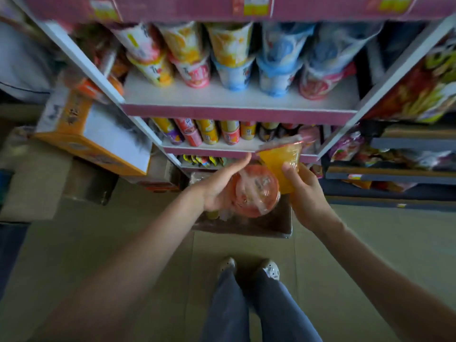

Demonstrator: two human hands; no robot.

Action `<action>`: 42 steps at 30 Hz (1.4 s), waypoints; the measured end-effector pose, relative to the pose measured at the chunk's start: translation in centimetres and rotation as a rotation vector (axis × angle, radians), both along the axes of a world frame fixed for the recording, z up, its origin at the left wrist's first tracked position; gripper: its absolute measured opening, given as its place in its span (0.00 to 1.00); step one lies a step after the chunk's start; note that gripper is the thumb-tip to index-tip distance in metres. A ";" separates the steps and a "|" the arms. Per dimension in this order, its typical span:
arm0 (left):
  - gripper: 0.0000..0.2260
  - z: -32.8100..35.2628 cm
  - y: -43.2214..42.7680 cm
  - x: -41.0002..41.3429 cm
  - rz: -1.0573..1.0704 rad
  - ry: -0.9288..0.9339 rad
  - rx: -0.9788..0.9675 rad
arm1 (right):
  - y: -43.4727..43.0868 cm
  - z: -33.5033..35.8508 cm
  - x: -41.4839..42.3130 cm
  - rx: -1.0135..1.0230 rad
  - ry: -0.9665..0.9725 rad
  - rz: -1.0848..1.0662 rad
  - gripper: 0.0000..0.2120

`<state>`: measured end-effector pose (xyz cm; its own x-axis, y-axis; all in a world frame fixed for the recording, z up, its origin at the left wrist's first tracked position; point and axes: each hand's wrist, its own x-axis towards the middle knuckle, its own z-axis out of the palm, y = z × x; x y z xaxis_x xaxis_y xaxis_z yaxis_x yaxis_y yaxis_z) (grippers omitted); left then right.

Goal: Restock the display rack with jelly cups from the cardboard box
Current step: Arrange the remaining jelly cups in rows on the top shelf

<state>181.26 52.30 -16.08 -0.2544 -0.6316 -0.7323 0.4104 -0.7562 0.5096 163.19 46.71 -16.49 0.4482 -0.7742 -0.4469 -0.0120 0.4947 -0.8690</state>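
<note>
Orange cup, right fingers clamped, red cup, left fingers straight, shelf edge behind

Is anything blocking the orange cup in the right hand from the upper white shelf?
Nothing visible does. The orange plastic jelly cup in the right hand hangs below the upper white shelf, whose front strip is bare; stacked cups stand further back.
</note>
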 end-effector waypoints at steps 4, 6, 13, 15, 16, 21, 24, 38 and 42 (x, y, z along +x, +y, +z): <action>0.34 8.1 0.9 -0.5 0.078 0.220 -0.273 | -0.3 7.7 -0.9 -0.010 -0.045 -0.066 0.25; 0.37 10.9 1.1 -1.1 0.045 0.191 -0.373 | -0.8 10.2 -1.1 0.027 -0.090 -0.111 0.20; 0.17 16.4 -0.8 -2.6 -0.052 -0.802 -0.645 | -1.7 16.5 0.6 -0.131 -0.182 -0.120 0.21; 0.20 17.3 -1.7 -1.7 -0.076 -0.892 -0.691 | -2.0 17.6 1.4 -0.146 -0.206 -0.129 0.21; 0.20 17.9 -2.2 -1.2 -0.059 -0.896 -0.736 | -2.4 18.0 1.8 -0.150 -0.217 -0.126 0.21; 0.20 21.4 -4.3 1.9 -0.068 -1.052 -0.884 | -4.4 20.2 4.0 -0.221 -0.273 -0.106 0.23; 0.18 22.5 -5.4 4.0 -0.035 -0.998 -0.953 | -6.1 21.2 5.4 -0.275 -0.348 -0.102 0.32; 0.08 22.5 -10.8 7.7 0.245 -0.963 -0.914 | -13.4 24.1 9.5 -0.558 -0.055 -0.316 0.27; 0.04 23.0 -11.3 8.2 0.315 -1.023 -0.927 | -16.3 23.3 10.7 -0.587 0.023 -0.248 0.31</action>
<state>189.50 40.95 6.88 0.3679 -0.9079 0.2009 -0.3511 0.0645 0.9341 173.93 30.41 6.79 0.2196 -0.9726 0.0765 0.0203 -0.0738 -0.9971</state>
